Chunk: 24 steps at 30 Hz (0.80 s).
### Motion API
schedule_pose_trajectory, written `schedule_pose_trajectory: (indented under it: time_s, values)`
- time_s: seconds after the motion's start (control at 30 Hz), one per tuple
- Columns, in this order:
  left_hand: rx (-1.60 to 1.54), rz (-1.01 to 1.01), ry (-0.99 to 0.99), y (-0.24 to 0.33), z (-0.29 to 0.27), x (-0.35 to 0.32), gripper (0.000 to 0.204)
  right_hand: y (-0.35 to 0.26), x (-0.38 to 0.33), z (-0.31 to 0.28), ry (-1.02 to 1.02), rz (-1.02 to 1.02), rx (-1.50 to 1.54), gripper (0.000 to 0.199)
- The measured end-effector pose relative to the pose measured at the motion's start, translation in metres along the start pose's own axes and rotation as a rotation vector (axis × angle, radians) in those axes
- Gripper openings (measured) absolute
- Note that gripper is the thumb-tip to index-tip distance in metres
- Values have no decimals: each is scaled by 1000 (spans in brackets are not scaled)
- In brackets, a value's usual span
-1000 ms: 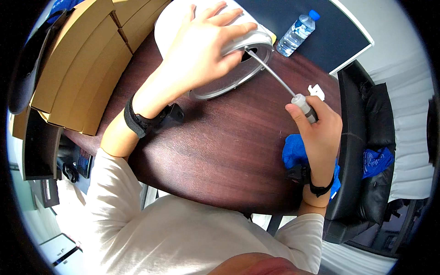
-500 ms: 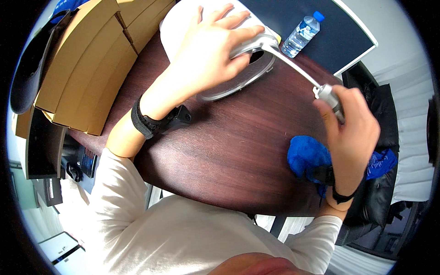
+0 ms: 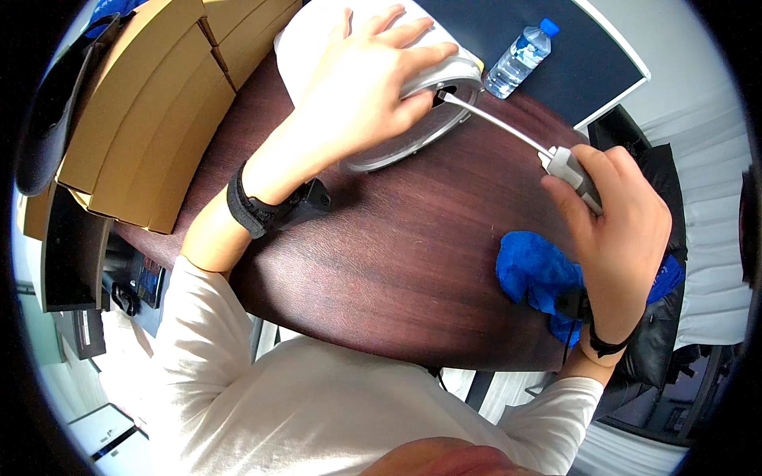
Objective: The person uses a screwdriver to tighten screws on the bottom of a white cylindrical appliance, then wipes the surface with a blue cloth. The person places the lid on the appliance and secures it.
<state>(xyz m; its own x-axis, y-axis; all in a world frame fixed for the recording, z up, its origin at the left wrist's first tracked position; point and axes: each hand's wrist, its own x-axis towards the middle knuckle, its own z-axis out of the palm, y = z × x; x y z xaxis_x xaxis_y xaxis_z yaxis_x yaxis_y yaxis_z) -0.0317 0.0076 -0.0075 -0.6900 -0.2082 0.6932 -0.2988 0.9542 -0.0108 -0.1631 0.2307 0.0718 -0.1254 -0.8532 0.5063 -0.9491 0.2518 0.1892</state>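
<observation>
Two hands (image 3: 369, 89) (image 3: 623, 208) are apart: left spread over white casing (image 3: 308, 54), right clasping screwdriver (image 3: 566, 166), blue-labelled bottle (image 3: 519, 62) nearby.

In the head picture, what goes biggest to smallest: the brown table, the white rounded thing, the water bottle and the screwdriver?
1. Brown table
2. White rounded thing, partly under the left hand
3. Water bottle and screwdriver: too close to rank; the screwdriver looks longer but thinner.

On the table (image 3: 381, 262), boxes (image 3: 151, 119) stand left of the casing (image 3: 308, 54), bottle (image 3: 517, 63) and cloth (image 3: 525, 266) to its right.
</observation>
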Motion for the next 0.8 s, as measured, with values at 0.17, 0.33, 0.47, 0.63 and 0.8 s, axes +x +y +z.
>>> schedule_pose_trajectory:
  time_s: [0.17, 0.33, 0.47, 0.63, 0.8]
  values:
    - [-19, -6, 2, -1, -1, 0, 52, -2, 4, -1, 10, -13, -41, 31]
    - [-13, -5, 7, 0, -2, 0, 52, -3, 3, -2, 13, -18, -65, 32]
    - [-19, -9, 4, 1, -1, 1, 53, -3, 5, -4, 8, -22, -81, 31]
    - [-11, -3, 5, 1, -1, -1, 54, -15, 12, -14, 19, -24, -238, 29]
    - [10, -10, 16, 2, 2, -2, 55, -28, 22, -22, 43, -24, -305, 31]
